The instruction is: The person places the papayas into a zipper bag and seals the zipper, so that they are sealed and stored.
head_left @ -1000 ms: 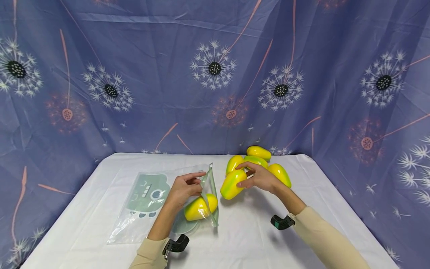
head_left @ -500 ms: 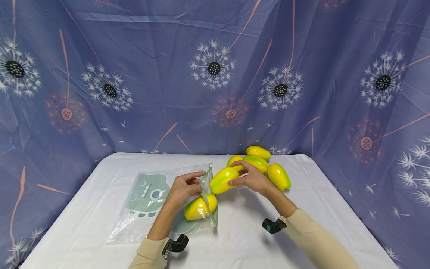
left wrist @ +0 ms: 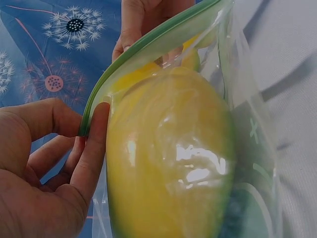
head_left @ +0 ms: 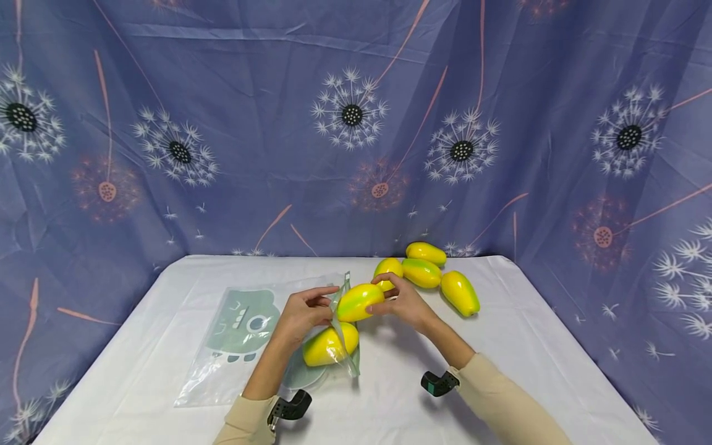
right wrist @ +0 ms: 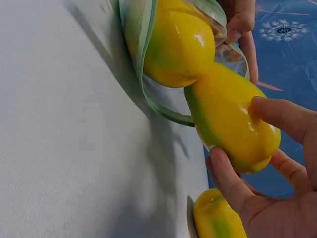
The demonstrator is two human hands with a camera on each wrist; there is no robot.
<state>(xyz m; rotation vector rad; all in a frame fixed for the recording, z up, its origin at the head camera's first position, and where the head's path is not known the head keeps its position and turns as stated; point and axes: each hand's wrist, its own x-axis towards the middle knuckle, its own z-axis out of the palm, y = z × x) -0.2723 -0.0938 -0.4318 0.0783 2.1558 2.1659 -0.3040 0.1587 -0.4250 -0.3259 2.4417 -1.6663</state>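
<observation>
- The landmark is a clear plastic zip bag (head_left: 208,386) with a grey-green creature print, lying on a white cloth-covered table (head_left: 400,395), its mouth facing right.
- At the bag's mouth, the left hand (head_left: 300,318) pinches the green zip rim (left wrist: 148,39) between thumb and fingers; this lifted hold seems meant to stop the limp plastic from falling flat and to part its two sides.
- Just inside the mouth lies a glossy yellow-green, mango-shaped fruit (left wrist: 171,158), whose bulk probably helps prop the film.
- The right hand (head_left: 408,306), just right of the bag, grips a second mango-shaped fruit (head_left: 360,301) by its near end, thumb and fingers curled around it. Its far end is at the mouth, seemingly touching the first; holding only the tail likely spares the fingers from meeting the rim.
- Right of and behind the bag's mouth, apart from it, four loose mango-shaped fruits (head_left: 421,273) lie grouped, perhaps for easy reach.
</observation>
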